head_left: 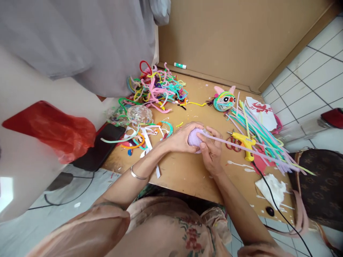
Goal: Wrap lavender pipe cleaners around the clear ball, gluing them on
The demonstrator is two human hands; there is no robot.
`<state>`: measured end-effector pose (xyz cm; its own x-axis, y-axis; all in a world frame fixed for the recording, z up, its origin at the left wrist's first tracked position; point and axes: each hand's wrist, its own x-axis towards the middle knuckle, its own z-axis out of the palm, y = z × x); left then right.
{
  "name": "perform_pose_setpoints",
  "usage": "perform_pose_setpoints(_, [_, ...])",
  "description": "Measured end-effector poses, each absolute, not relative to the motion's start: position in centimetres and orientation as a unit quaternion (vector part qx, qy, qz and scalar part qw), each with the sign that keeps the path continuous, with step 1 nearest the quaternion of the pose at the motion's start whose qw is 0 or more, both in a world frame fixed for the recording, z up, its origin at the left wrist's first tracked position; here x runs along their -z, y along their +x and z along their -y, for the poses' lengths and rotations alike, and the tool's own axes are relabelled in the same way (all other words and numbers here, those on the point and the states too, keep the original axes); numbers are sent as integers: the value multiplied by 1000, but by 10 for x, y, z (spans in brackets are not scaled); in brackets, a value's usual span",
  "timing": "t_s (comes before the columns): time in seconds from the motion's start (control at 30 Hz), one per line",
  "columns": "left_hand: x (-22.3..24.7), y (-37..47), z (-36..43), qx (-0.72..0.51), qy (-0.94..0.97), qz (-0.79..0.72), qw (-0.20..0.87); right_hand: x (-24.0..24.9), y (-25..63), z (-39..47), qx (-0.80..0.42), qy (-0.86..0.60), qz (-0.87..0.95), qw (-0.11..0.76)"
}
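My left hand is wrapped round a ball coiled with lilac pipe cleaner, held above the middle of the table. On the ball's other side my right hand pinches the lilac strand where it leaves the coil. The strand's loose length runs right, passing over the yellow glue gun. Red-handled scissors lie beside the glue gun, partly hidden. Farther back sits a finished-looking striped ball figure with pink ears, eyes and a red nose.
Tangled colourful pipe cleaners are heaped at the back left, near a clear faceted ball. Straight pipe cleaners fan out at right. A glue stick, black phone, white cloth, brown bag and power cord surround the workspace.
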<state>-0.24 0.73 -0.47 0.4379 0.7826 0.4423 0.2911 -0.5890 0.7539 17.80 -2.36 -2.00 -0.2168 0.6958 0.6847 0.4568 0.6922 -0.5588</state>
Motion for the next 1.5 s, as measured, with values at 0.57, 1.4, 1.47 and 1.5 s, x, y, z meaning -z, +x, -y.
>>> perform_pose_setpoints(0.57, [2, -3, -5, -382, 788, -361, 321, 19, 179, 22, -61, -372, 774, 509])
perform_pose_setpoints(1.4, [5, -5, -10, -383, 771, -365, 353, 18, 184, 25, 49, -327, 777, 535])
perform_pose_setpoints(1.47, [5, -6, -10, -380, 771, -366, 357, 18, 183, 26, 50, -337, 766, 545])
perform_pose_setpoints(1.5, [5, -6, -10, -380, 769, -368, 359, 18, 184, 26, 56, -346, 763, 543])
